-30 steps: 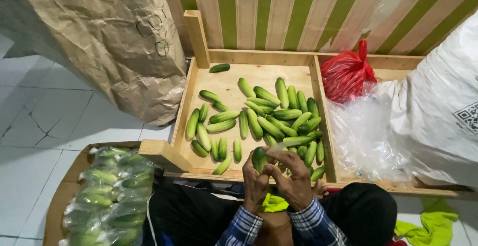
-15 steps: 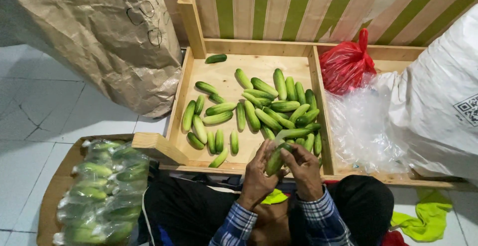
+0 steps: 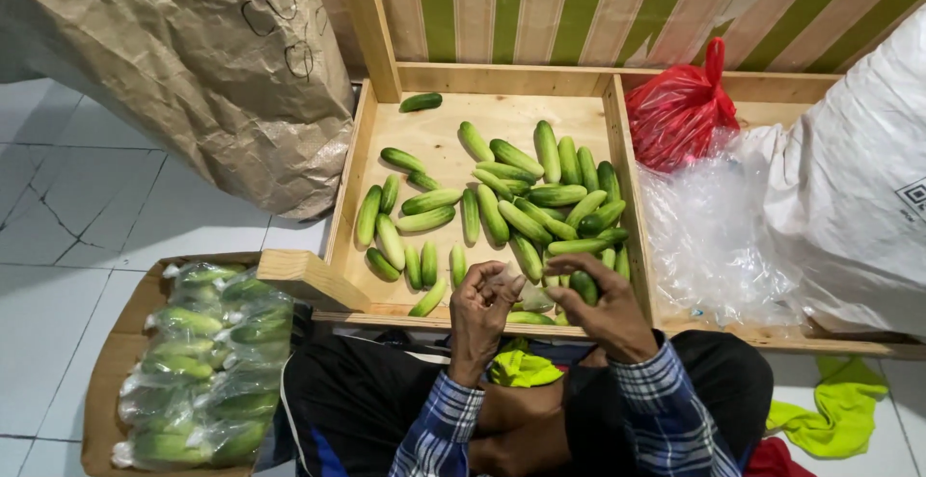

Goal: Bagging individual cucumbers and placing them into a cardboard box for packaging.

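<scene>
Roughly thirty loose green cucumbers (image 3: 502,197) lie in one wooden tray (image 3: 439,130) of pale, smooth boards; one lies alone at the far left corner, the rest are scattered left and heaped right. At the near edge of the tray, two hands meet. The left hand (image 3: 485,308) has its fingers curled together, pinching a small piece of thin clear film (image 3: 521,289) — whether it also touches a cucumber I cannot tell. The right hand (image 3: 603,308) has its fingers bent around a dark green cucumber (image 3: 583,286) at the near end of the heap.

In the right compartment sit one knotted red plastic bag (image 3: 680,110), a crumpled pile of clear plastic bags (image 3: 704,236) and one large white sack (image 3: 849,178). Far left stands one creased brown paper sack (image 3: 183,62). Near left, a cardboard box (image 3: 101,381) holds about ten cucumbers wrapped in glossy film (image 3: 203,361). One yellow-green cloth (image 3: 521,366) lies in the lap — a second (image 3: 844,405) on the floor tiles, near right.
</scene>
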